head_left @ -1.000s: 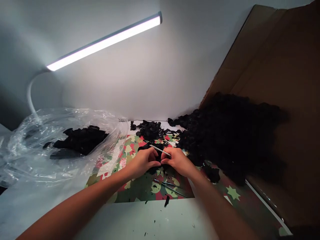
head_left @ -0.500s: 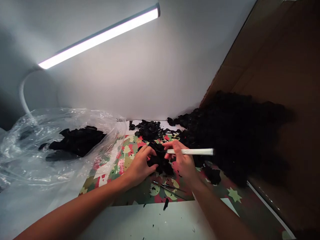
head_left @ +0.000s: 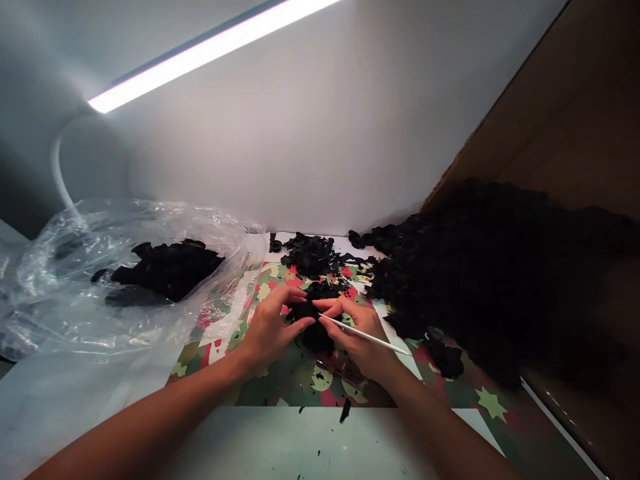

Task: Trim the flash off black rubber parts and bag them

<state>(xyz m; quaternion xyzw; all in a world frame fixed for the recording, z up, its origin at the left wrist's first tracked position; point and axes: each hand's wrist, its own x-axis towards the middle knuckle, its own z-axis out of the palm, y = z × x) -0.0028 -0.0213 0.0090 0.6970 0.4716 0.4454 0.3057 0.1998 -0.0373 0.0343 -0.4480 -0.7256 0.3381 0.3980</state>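
My left hand is closed in a curve, its thumb and fingertips on a dark black piece in front of me. My right hand pinches a slim white stick-like tool; its near end points down to the right. The tool's working tip is hidden at the black piece. Both hands' fingertips nearly meet over a small heap of black pieces on a patterned sheet. Thin metal tools lie partly under my right hand.
A large black heap fills the right side against a cardboard box wall. Black scraps lie at the back. On the left, a clear plastic bag holds black pieces. A bright tube lamp hangs above.
The white tool has turned from broad side to narrow edge and now slants down to the right. My left fingers have shifted on the black piece. The whole view has shifted slightly.
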